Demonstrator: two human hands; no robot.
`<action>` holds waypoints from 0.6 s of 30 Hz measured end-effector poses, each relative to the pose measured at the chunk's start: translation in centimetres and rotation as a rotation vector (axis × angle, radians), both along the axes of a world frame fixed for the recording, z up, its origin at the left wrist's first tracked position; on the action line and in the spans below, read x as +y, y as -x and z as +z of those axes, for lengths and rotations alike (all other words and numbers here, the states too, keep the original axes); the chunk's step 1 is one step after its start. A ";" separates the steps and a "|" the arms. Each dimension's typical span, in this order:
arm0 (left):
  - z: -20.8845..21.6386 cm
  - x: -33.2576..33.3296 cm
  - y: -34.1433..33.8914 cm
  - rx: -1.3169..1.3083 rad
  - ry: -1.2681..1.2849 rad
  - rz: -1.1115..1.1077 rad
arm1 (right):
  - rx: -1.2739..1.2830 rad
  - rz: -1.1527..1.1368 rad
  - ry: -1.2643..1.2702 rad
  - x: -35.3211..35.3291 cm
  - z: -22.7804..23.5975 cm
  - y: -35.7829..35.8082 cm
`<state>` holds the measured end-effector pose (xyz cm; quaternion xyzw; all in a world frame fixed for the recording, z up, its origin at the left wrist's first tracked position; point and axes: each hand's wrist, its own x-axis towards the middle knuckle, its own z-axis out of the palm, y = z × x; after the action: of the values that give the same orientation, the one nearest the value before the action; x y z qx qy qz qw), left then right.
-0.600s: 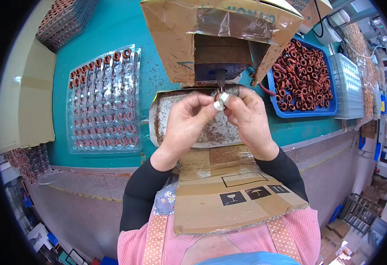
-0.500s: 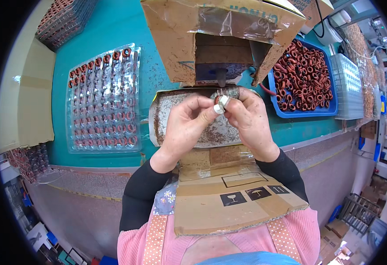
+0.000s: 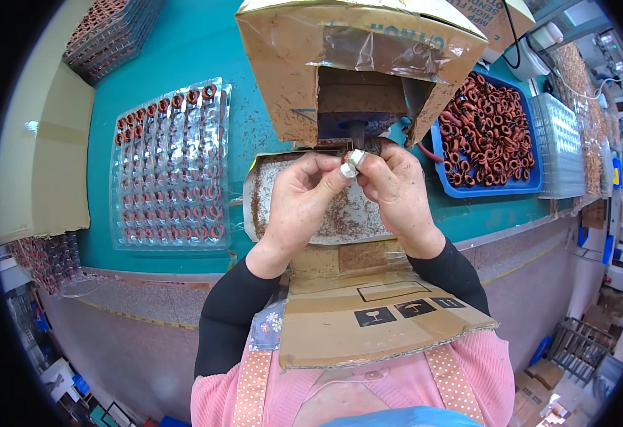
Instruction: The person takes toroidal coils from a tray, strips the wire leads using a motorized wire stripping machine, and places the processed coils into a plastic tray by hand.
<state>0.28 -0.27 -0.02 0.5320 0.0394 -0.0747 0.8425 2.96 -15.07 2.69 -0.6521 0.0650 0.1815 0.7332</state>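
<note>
Just below the dark spindle (image 3: 356,132) in the cardboard housing, both my hands pinch one small reddish-brown wire-wound ring (image 3: 346,156). Most of that ring is hidden by my fingers. My left hand (image 3: 301,202) grips it between thumb and forefinger from the left. From the right, my right hand (image 3: 402,198) closes on it, its fingertips beside the spindle's tip. White wrapping (image 3: 348,171) covers the thumb tips. Whether the ring touches the spindle, I cannot tell. Beneath my hands lies a pale tray (image 3: 272,185) strewn with brown shavings.
The cardboard housing (image 3: 283,78) stands ahead. To the left lies a clear blister tray (image 3: 172,167) of wound rings; more trays are stacked (image 3: 112,35) behind it. At right sit a blue bin (image 3: 488,191) heaped with rings and stacked clear trays (image 3: 560,146). A cardboard flap (image 3: 382,345) covers my lap.
My hands have moved the ring slightly up and forward, closer to the spindle. The thin wire ends that stuck up from it are now harder to see.
</note>
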 end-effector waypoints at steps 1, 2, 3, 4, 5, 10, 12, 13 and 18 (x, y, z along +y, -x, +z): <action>0.0 0.1 -0.1 -0.005 -0.011 -0.009 | 0.005 0.004 -0.025 0.1 0.3 0.0; -0.1 0.1 -0.2 -0.010 -0.021 -0.019 | 0.010 0.007 -0.049 0.2 0.5 0.0; -0.1 0.1 -0.1 -0.013 -0.021 -0.018 | 0.007 0.008 -0.050 0.2 0.5 0.1; -0.1 0.1 0.1 -0.022 -0.019 -0.017 | -0.008 0.007 -0.068 0.2 0.4 0.3; -0.1 0.1 0.3 -0.032 -0.017 -0.017 | -0.023 0.006 -0.086 0.3 0.4 0.4; 0.1 0.0 0.2 -0.014 -0.010 -0.017 | 0.003 0.003 -0.072 0.2 0.7 0.3; 0.1 0.0 0.3 -0.001 -0.007 -0.017 | 0.020 0.018 -0.056 -0.1 0.7 0.3; 0.0 0.1 0.7 -0.024 -0.021 -0.024 | 0.023 0.033 -0.067 -0.2 0.8 0.5; 0.4 0.0 1.3 -0.025 -0.031 -0.068 | -0.054 0.039 -0.043 -0.6 0.7 1.4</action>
<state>-1.05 -0.27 0.41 0.5470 0.0119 -0.0961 0.8315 1.58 -15.71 3.36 -0.6417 0.0287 0.1795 0.7451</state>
